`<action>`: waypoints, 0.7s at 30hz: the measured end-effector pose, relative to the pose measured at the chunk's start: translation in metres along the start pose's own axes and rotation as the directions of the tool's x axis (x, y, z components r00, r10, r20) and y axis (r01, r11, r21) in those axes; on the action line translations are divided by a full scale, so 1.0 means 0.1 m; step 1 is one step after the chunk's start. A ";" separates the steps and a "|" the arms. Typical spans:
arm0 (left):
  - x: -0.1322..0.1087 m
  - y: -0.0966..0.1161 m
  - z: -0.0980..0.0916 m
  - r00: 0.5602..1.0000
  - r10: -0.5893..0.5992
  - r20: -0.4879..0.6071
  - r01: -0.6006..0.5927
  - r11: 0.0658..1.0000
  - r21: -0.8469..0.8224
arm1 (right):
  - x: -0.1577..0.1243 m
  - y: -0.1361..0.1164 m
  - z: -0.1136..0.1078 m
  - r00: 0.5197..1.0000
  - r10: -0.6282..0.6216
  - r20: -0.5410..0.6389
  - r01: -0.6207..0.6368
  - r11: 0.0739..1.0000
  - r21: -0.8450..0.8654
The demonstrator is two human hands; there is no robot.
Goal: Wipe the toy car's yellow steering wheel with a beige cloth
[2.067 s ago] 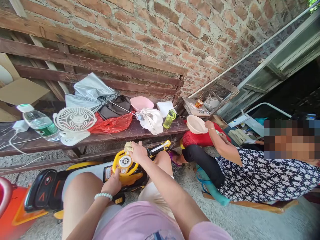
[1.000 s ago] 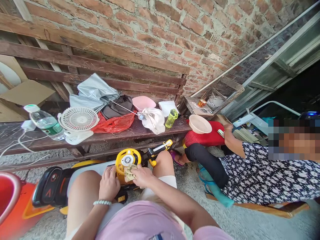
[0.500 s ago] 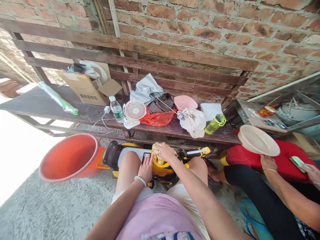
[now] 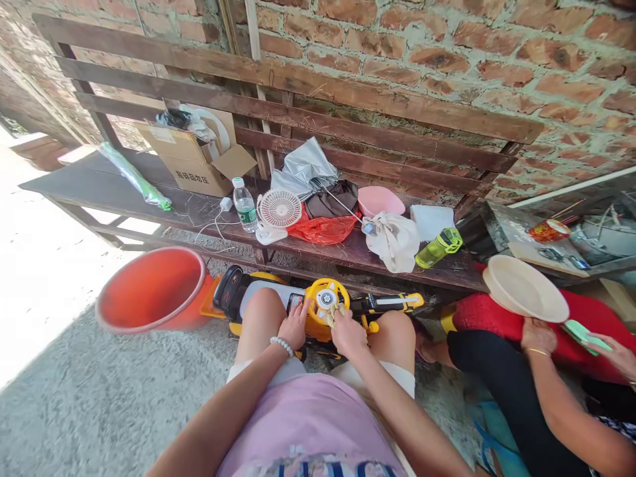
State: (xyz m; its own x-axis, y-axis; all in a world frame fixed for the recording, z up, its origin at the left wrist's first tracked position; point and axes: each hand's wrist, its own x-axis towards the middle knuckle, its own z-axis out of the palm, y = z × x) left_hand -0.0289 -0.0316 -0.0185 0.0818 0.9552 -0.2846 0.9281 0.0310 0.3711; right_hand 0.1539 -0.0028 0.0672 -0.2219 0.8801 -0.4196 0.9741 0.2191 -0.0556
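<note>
A yellow toy ride-on car (image 4: 258, 295) lies between my knees, its yellow steering wheel (image 4: 325, 299) facing up. My left hand (image 4: 294, 326) rests on the left rim of the wheel with fingers laid over it; a white bead bracelet is on that wrist. My right hand (image 4: 348, 331) is closed around a small crumpled cloth (image 4: 334, 313) and presses it against the wheel's lower right edge.
A wooden bench (image 4: 119, 199) ahead carries a cardboard box (image 4: 191, 159), water bottle (image 4: 245, 205), white fan (image 4: 277, 211), red bag, pink bowl (image 4: 380, 199), green bottle (image 4: 438, 247). An orange tub (image 4: 154, 288) stands left. Another person sits right, hand (image 4: 536, 334) by a beige bowl (image 4: 524, 288).
My right hand with the cloth has slid from the wheel's top down to its lower right edge. The view has shifted a little; the other person's hand moved up under the beige bowl.
</note>
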 end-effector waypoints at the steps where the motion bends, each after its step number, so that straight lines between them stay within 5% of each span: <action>1: 0.01 -0.01 0.00 1.000 0.010 -0.002 -0.010 1.000 -0.015 | -0.07 -0.09 0.04 1.000 -0.022 0.002 0.022 1.000 0.019; 6: 0.02 -0.06 -0.01 0.998 0.057 -0.014 -0.058 0.994 -0.096 | -0.21 -0.37 0.13 0.989 -0.145 0.009 0.144 0.988 0.050; 11: -0.01 -0.04 -0.04 0.999 0.045 -0.016 -0.047 0.993 -0.109 | -0.20 -0.17 0.19 0.982 -0.189 -0.007 0.189 0.981 0.049; 16: -0.01 -0.03 -0.01 0.999 0.042 -0.015 -0.043 0.992 -0.116 | -0.07 0.22 0.22 0.996 0.079 -0.038 -0.078 0.997 0.022; 21: 0.04 -0.06 0.06 0.999 0.042 -0.026 -0.048 0.957 -0.286 | 0.30 0.33 0.02 0.972 0.229 -0.054 -0.225 0.971 0.076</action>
State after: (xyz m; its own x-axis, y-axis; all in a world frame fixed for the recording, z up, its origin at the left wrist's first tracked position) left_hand -0.0318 -0.0297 -0.0273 0.1110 0.9630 -0.2455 0.7806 0.0685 0.6213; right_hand 0.1792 0.0301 0.0507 0.0055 0.9282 -0.3720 0.9995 -0.0171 -0.0280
